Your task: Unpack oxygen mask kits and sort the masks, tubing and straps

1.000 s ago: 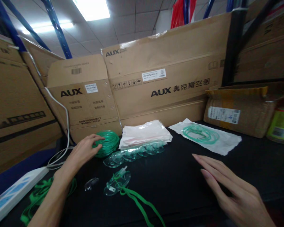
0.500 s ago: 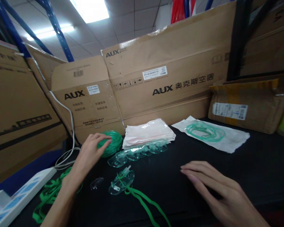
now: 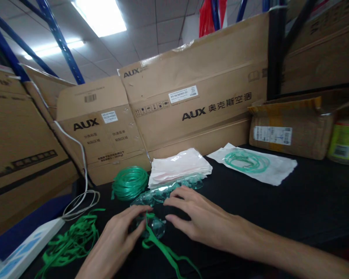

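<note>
Currently, the head view shows a clear mask (image 3: 159, 226) between the left hand (image 3: 120, 232) and the right hand (image 3: 196, 215). The left curls at the mask's green strap (image 3: 162, 247), its grip impossible to tell; the right is open.

A flat cloth strap (image 3: 164, 252) is bright green; the clear plastic mask (image 3: 159, 228) carries a paler green tint. The round coil of plastic tubing (image 3: 130, 183) is glossy emerald. Flat stacked pouches (image 3: 178, 166) are white, faintly pink between layers. The long plastic power strip (image 3: 50, 229) is white with blue panels, the desk (image 3: 235, 201) black.
</note>
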Available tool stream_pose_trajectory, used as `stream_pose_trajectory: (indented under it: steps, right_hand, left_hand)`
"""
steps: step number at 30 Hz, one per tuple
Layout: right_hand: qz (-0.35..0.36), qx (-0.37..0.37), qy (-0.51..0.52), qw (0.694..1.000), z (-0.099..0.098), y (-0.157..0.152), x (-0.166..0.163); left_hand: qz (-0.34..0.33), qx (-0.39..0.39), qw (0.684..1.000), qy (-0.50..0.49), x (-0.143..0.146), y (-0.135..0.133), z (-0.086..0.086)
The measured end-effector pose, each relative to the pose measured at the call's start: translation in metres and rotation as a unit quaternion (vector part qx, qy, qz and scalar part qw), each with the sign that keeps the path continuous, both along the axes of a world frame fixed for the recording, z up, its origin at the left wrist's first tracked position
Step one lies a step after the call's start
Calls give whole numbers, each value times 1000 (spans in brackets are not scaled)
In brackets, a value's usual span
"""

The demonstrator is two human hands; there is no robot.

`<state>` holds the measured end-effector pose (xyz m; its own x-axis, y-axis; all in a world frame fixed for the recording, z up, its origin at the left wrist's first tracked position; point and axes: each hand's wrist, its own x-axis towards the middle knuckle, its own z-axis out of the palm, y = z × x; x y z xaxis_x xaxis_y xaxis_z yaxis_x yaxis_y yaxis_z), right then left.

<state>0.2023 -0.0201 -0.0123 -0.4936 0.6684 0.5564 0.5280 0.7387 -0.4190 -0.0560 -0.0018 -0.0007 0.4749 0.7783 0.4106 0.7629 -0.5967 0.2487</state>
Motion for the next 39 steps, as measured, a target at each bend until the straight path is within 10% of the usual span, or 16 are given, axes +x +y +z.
stream_pose_trajectory:
  steps: [12, 22, 39]
  right_hand:
    - [67, -22, 89, 994, 24, 39, 14]
    - [-29, 15, 70, 997, 6, 43, 18]
    - [-59, -39, 1, 997, 3, 40, 16]
  left_hand:
    - [-121, 195, 969, -90, 70, 11, 37]
    - [33, 175, 963, -203, 64, 16, 24]
    - [-19, 90, 991, -98, 86, 0, 15]
